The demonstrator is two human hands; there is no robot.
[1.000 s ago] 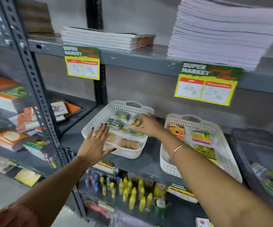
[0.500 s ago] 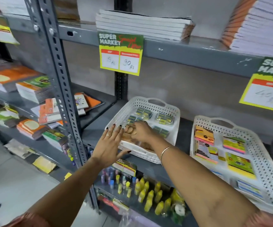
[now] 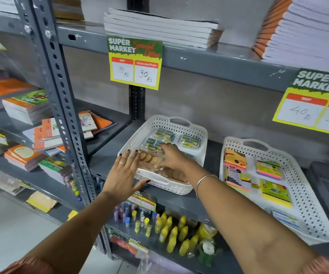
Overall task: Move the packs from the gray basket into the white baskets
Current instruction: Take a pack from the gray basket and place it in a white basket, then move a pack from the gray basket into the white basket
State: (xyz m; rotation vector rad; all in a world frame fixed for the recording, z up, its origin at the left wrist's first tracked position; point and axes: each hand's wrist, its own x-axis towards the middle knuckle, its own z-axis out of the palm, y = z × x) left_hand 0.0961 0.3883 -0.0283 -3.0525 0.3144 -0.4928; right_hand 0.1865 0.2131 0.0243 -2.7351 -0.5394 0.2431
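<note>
You had two white perforated plastic baskets side by side on the grey shelf. The left basket (image 3: 197,133) held clear packs of small blue-yellow items (image 3: 189,140) at the back and tan round-piece packs (image 3: 149,158) in front. The right basket (image 3: 308,204) held flat, colourful sticky-note packs (image 3: 269,170).

My left hand (image 3: 124,173) reaches forward with fingers spread flat, palm down, a ring on one finger. My right hand (image 3: 172,157) stretches further ahead, fingers curled downward, a bangle around its wrist.
</note>
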